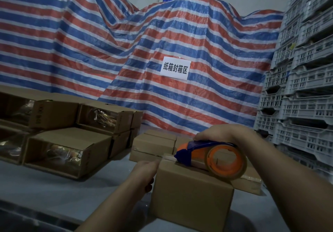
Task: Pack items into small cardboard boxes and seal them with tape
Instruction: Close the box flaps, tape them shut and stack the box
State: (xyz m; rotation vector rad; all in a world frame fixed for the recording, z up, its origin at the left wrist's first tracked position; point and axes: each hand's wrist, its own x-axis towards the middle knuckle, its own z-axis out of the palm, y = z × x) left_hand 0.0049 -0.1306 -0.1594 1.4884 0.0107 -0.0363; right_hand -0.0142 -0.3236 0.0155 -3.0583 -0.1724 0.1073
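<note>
Left hand [144, 173] steadies box [191, 194]; right hand [219, 132] grips tape dispenser [210, 157] atop.

Warehouse packing area: tarpaulin [162, 42], stacked crates [302, 80]

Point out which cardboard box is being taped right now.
The closed box nearest the camera: the right hand runs the tape dispenser along its top while the left hand steadies its side. The other boxes sit untouched.
</note>
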